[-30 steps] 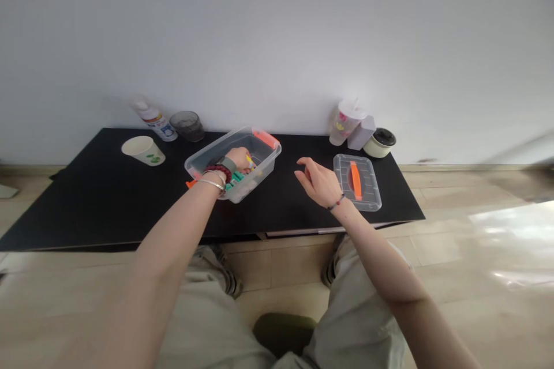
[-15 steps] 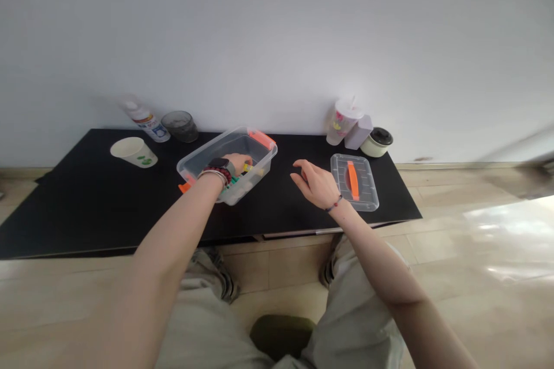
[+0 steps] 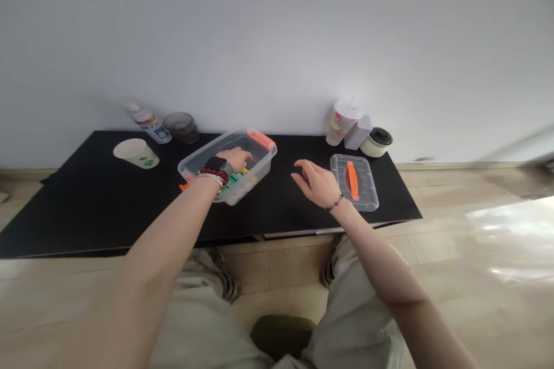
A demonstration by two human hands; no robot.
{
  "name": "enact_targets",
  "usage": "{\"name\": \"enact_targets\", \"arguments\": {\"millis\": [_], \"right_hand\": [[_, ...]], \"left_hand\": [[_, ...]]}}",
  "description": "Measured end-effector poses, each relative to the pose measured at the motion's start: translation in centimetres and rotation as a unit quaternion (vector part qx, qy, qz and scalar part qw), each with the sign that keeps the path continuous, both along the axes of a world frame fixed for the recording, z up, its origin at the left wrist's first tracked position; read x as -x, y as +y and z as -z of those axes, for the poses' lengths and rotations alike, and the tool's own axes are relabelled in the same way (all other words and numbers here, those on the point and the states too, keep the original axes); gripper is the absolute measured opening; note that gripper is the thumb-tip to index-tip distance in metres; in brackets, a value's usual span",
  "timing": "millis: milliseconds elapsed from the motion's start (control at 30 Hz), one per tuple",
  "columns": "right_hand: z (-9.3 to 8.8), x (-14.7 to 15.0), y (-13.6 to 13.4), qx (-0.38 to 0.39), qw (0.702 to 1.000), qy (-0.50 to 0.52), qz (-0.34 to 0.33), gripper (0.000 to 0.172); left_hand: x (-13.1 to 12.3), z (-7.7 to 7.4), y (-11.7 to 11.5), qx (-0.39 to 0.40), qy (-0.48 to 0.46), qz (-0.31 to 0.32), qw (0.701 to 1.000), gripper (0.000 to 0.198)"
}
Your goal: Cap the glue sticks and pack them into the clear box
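Hanging inside the clear plastic box [image 3: 261, 173], the left hand [image 3: 235, 158] was bent down over small green, white and yellow pieces [image 3: 236, 177] lying at the bottom. Its fingertips were partly hidden, so I could not tell whether that grip held a piece. The box stood uncovered and slantwise on the black worktop [image 3: 142, 204], an orange clip [image 3: 262, 139] at its far right end. The right hand [image 3: 318, 183] hovered between box and lid [image 3: 367, 181], thumb and curved fingers slightly apart, a narrow grip. The lid lay flat just beside it, orange handle [image 3: 352, 180] upward. Left of the box: paper cup [image 3: 135, 153], dark glass [image 3: 182, 128], tilted-looking spray can [image 3: 151, 127]. Behind the lid: tumbler [image 3: 341, 125], pale carton [image 3: 358, 132], black-topped pot [image 3: 375, 145].
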State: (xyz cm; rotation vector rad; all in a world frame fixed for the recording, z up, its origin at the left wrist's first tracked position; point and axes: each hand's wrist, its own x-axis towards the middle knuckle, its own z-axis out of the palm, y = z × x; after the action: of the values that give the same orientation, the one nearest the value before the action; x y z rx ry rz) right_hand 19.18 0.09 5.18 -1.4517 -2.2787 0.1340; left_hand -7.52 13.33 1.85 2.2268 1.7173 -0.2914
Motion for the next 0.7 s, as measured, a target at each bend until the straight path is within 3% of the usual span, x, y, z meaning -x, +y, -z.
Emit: {"name": "enact_targets", "arguments": {"millis": [133, 233, 300, 400, 533, 700], "right_hand": [[-0.3, -0.4, 0.1, -0.004, 1.0, -0.001, 0.007, 0.033], [-0.5, -0.7, 0.1, -0.007, 1.0, 0.001, 0.011, 0.032], [-0.6, -0.9, 0.1, -0.008, 1.0, 0.001, 0.018, 0.032], [-0.5, -1.3, 0.1, -0.01, 0.999, -0.003, 0.031, 0.032], [-0.2, -2.0, 0.2, -0.024, 0.999, -0.003, 0.046, 0.032], [-0.1, -3.3, 0.8, -0.035, 0.994, 0.019, 0.107, 0.031]], "left_hand": [[-1.0, -4.3, -4.1, -0.101, -0.066, -0.023, 0.992, 0.039], [-1.3, -6.1, -8.3, -0.109, -0.066, -0.038, 0.991, 0.044], [-1.3, -6.0, -10.7, -0.105, -0.027, -0.04, 0.993, 0.048], [-1.0, -4.5, -13.0, -0.107, 0.041, -0.024, 0.993, 0.047], [-0.3, -2.5, -13.7, -0.119, 0.076, -0.034, 0.989, 0.044], [0.6, -2.0, -13.6, -0.124, 0.023, 0.007, 0.992, 0.047]]}}
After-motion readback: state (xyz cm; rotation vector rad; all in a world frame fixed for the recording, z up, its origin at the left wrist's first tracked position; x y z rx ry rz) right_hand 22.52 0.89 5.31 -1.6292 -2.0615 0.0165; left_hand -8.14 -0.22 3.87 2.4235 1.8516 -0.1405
